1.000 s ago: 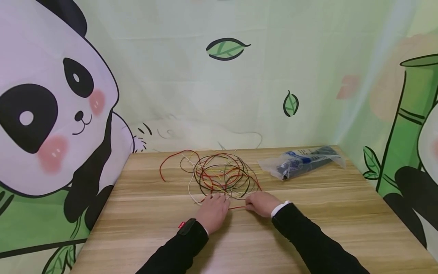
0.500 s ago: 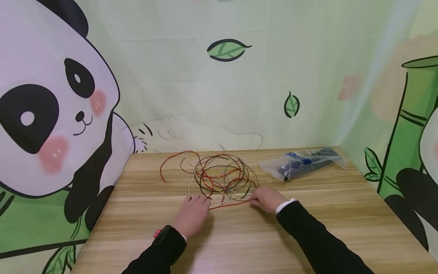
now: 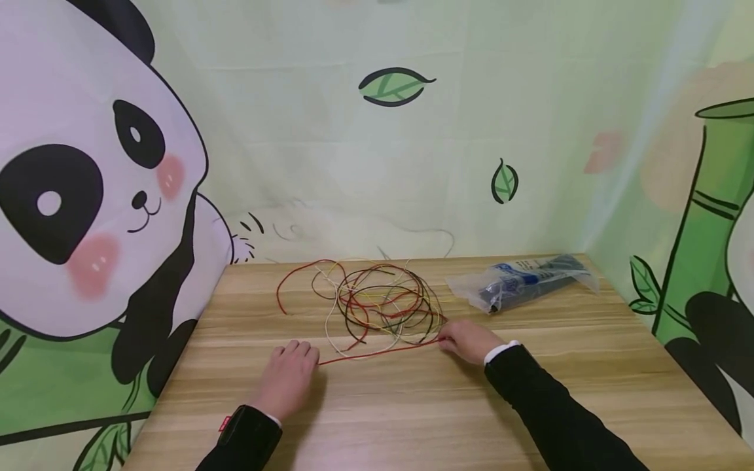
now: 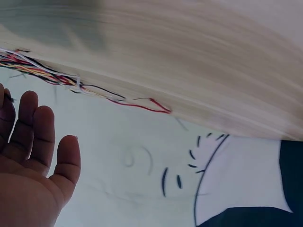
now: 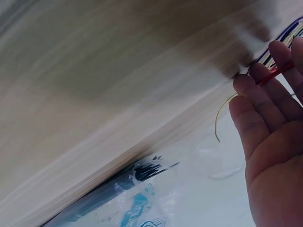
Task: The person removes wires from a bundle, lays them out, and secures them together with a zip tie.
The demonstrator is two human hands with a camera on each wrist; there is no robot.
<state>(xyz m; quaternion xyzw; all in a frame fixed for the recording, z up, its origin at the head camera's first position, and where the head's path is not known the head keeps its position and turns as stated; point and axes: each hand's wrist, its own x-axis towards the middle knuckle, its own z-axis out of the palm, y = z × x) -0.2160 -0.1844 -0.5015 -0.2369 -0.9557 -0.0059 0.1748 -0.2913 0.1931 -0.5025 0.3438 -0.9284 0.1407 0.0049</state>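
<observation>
While the left hand (image 3: 287, 379) is moving outward at lower left, its fingers pinching the red wire (image 3: 406, 348), a longer span is stretching to the right hand (image 3: 469, 340), whose fingers are grasping it; this strand is apparently being straightened out of the central wire tangle (image 3: 396, 315).

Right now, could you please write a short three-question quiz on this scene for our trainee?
1. True or false: in the head view, the clear plastic bag lies left of the tangled multicoloured wires.
2. What colour is the thin wire running between the bare left hand and bare right hand?
3. What lies under the tangle: A) brown wood-grain tabletop, B) white cloth, C) black rubber mat?

Key: 1 false; 2 red; 3 A.
</observation>
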